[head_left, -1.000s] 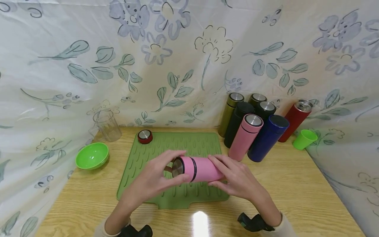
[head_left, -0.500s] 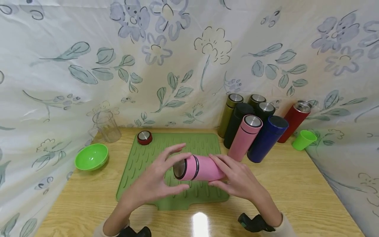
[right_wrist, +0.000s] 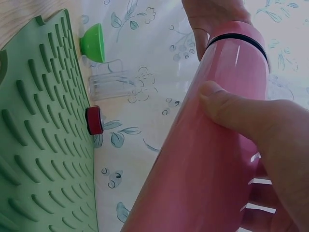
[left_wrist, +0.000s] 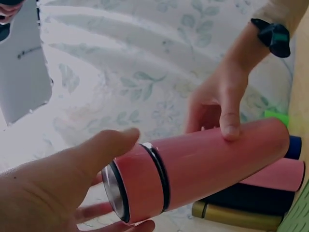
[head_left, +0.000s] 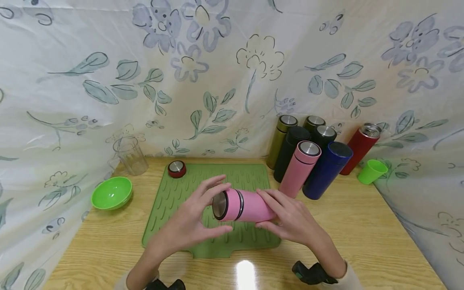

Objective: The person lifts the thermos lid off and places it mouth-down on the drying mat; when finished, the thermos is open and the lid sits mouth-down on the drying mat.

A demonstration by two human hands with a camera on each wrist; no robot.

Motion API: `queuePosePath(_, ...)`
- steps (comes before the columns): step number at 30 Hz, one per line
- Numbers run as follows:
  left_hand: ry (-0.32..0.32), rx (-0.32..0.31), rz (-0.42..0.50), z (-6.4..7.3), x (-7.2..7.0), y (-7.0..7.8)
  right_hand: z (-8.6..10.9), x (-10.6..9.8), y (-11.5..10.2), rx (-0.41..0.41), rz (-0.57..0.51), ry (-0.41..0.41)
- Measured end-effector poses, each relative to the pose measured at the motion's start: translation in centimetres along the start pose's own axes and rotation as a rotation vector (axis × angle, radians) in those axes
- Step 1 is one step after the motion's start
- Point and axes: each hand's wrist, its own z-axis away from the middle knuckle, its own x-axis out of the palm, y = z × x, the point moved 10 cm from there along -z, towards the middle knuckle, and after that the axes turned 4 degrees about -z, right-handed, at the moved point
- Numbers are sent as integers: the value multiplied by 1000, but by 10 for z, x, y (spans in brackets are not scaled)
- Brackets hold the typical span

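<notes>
gripping the pink flask near its base, the right hand holds it sideways over the green mat; the left hand spreads loosely around its lid. probably stiff and slippery; grasp mid-body.

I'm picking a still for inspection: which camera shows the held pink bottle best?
The left wrist view: the held pink bottle shows nearly whole, from lid to base. The head view shows it foreshortened, base behind the right hand. The right wrist view shows its body close up, base cut off.
</notes>
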Motion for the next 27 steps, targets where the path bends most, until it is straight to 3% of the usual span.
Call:
queuePosePath(10, -40, -49, 3, 0, 5, -3, 1, 2, -1, -9, -6, -6)
queuePosePath(18, 6, -56, 56, -1, 0, -4, 1, 3, 0, -7, -14, -6)
queuePosePath(23, 67, -111, 135, 0, -6, -9, 1, 2, 1, -1, -33, -2)
queuePosePath(27, 110, -99, 157, 0, -11, -8, 0, 1, 1, 0, -53, -1)
